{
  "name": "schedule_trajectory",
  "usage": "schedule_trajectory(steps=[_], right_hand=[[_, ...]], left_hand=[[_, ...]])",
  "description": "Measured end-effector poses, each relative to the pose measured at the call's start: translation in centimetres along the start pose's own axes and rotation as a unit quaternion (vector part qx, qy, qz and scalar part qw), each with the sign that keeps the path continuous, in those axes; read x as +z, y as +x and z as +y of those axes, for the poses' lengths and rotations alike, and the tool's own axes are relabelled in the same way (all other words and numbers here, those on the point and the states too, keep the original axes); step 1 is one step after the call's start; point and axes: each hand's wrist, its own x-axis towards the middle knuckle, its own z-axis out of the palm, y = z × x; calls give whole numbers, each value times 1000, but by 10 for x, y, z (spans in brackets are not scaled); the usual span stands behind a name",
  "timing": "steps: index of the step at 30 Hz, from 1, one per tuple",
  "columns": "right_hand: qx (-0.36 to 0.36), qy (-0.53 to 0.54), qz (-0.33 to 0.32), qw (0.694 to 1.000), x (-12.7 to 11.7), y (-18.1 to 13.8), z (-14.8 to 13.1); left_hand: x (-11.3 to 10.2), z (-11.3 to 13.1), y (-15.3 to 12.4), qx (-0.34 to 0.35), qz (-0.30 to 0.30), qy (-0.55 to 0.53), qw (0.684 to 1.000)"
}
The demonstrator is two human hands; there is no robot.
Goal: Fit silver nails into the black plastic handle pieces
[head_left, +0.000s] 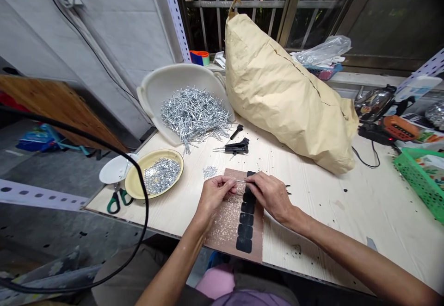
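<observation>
A thin metal pin [240,181] spans the gap between my two hands, above a brown board [225,239]. My left hand [215,196] pinches its left end, thumb against fingers. The other end meets the closed fingertips of my right hand [274,197]. Under the hands, a column of black rounded squares [245,231] runs along the board, and the upper ones are partly covered. Pale flecks are scattered over the board's left side. Just beyond my left hand lies a small pile of tiny shiny pieces [209,172]. Black-handled tools [237,146] lie farther back.
A white scoop-shaped bin [156,90] holds a heap of metal pins [196,111]. Left are a yellow dish [131,183] of shiny pieces and green-handled scissors [114,202]. A large paper sack [287,97] fills the back; a green basket [416,183] stands right. A black cable [147,190] loops in front.
</observation>
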Motion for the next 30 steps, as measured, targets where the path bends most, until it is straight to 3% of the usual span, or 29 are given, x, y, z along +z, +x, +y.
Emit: schedule_trajectory(steps=[4,8,11,14,19,24,25,28,30], right_hand=[[40,11,2,999,-3,-13,20],[66,-30,-13,997,-1,-17,52],[58,-40,-18,997,6,-15,67],[19,-43,-25,999,14,-24,64],[-157,-13,-92,983,17,-40,53],[-16,-17,-48,999,12,-34,56],[-33,-15,-56,998,13,-37,54],[-186,23,-120,975,14,-47,47],[-154,26,-95,983,14,-46,47]], left_hand=[[-4,-4,1,12,13,68,998],[-17,-17,-2,85,78,160,980],[-20,-26,-8,137,89,238,957],[-16,-34,-13,168,98,281,940],[-12,-45,-15,190,102,342,915],[-12,-49,-14,203,87,420,880],[-12,-49,-14,206,86,426,877],[-11,-49,-14,208,88,436,871],[-10,-49,-13,208,90,441,868]])
